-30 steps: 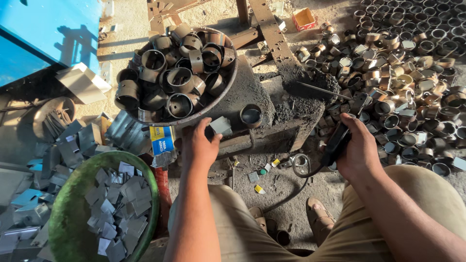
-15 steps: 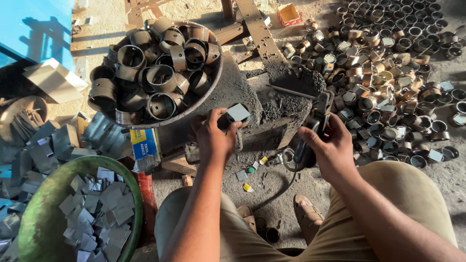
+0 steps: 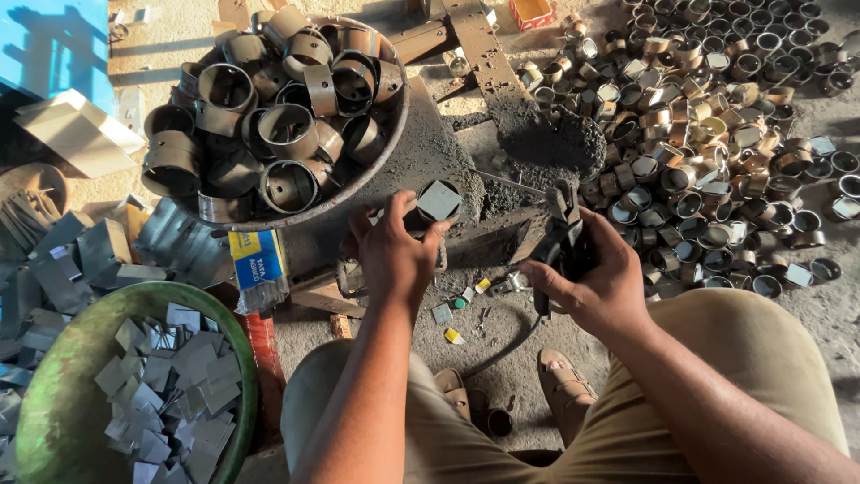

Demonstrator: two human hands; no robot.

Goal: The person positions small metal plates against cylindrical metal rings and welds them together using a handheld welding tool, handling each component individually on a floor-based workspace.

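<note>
At frame centre the left hand [image 3: 394,255] pinches a small grey square plate [image 3: 439,199] over a dark ring, the right hand [image 3: 596,282] clenches a black tool [image 3: 560,242], and a yellow-and-blue packet [image 3: 257,260] lies left of them below the ring-filled basin [image 3: 390,134].

Left hand [image 3: 392,255] holds square metal plate [image 3: 439,199] over ring; right hand [image 3: 598,285] grips black tool [image 3: 560,246]. Pan of rings [image 3: 269,116] just left.

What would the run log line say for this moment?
left hand: holds square metal plate | right hand: grips black welding torch | near: pan of metal rings
</note>
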